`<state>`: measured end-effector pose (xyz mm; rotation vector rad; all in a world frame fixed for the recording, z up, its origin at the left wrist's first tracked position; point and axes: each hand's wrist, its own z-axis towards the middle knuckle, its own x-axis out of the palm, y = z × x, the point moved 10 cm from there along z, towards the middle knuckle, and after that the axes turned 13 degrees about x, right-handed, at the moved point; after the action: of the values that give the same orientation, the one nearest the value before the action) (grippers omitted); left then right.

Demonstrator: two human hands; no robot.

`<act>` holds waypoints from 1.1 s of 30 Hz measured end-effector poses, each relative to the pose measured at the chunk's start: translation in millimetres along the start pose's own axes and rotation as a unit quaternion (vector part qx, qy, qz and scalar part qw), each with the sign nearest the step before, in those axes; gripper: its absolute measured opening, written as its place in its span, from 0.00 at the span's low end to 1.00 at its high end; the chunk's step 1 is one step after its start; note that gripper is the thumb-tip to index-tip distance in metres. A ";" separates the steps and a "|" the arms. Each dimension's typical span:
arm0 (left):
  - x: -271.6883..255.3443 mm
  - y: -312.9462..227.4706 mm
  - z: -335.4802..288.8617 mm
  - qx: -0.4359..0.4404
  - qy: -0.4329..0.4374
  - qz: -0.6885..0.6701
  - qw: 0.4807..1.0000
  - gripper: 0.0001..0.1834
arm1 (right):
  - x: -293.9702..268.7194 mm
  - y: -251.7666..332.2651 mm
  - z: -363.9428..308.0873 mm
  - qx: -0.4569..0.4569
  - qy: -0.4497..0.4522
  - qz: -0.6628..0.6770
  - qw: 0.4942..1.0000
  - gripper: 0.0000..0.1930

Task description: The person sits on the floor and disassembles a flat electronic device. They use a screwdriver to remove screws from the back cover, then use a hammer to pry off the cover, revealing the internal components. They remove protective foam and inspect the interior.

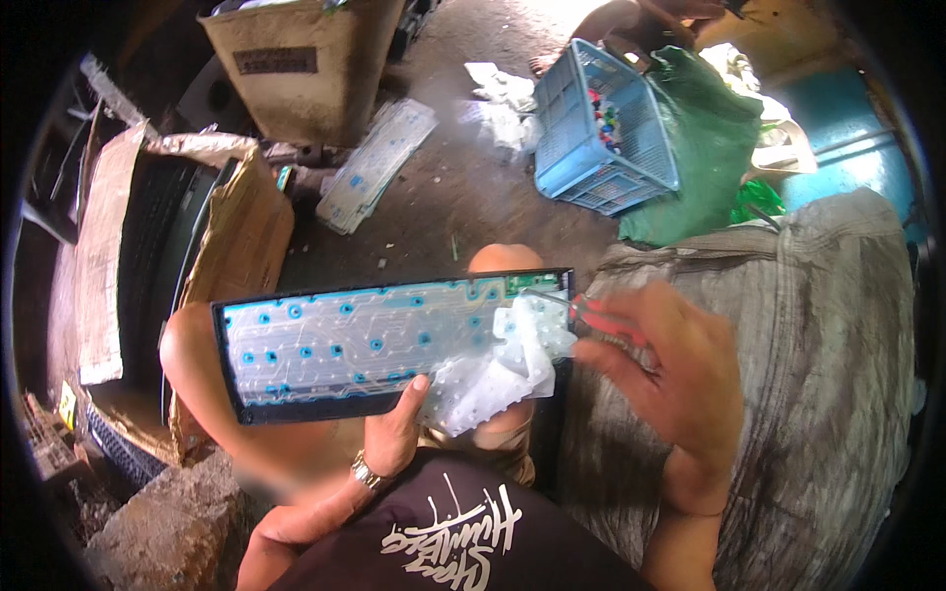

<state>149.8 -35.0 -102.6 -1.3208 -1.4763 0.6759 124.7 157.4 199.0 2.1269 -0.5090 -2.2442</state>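
An opened computer keyboard [355, 340] lies across my knees, its black shell framing a clear circuit sheet with blue spots. My left hand [394, 428] grips its near edge, thumb on top and the other fingers hidden beneath. Over the keyboard's right part, a crumpled white rubber dome sheet [483, 389] is folded back on itself. My right hand [665, 360] is closed around a red-handled metal tool [616, 323], whose exact kind is blurred. Its thin tip reaches the top of the rubber sheet, near a small green circuit board [530, 286].
At left stands a torn cardboard box [246, 227] holding dark keyboard parts. Beyond lie stacked circuit sheets [379, 163] and a tan bin [305, 74]. A blue crate [572, 153] with small colourful pieces adjoins a green sack [700, 148]. A grey sack [788, 394] fills the right side.
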 end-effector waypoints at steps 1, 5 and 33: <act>1.4 -1.9 -1.6 0.002 0.024 0.041 0.999 0.22 | -1.5 -2.4 0.5 0.032 -0.006 -0.021 0.999 0.08; 0.2 0.8 -2.9 -0.016 0.008 0.014 1.000 0.25 | 6.2 -12.4 5.1 0.094 0.031 -0.126 0.987 0.10; 74.5 -140.3 -61.4 0.299 0.517 0.461 0.656 0.22 | -9.1 -11.3 3.7 -0.014 0.013 -0.032 0.999 0.14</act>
<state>159.2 -11.7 65.8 -1.4264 0.4345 0.7068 124.3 170.9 205.3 2.1850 -0.4120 -2.2391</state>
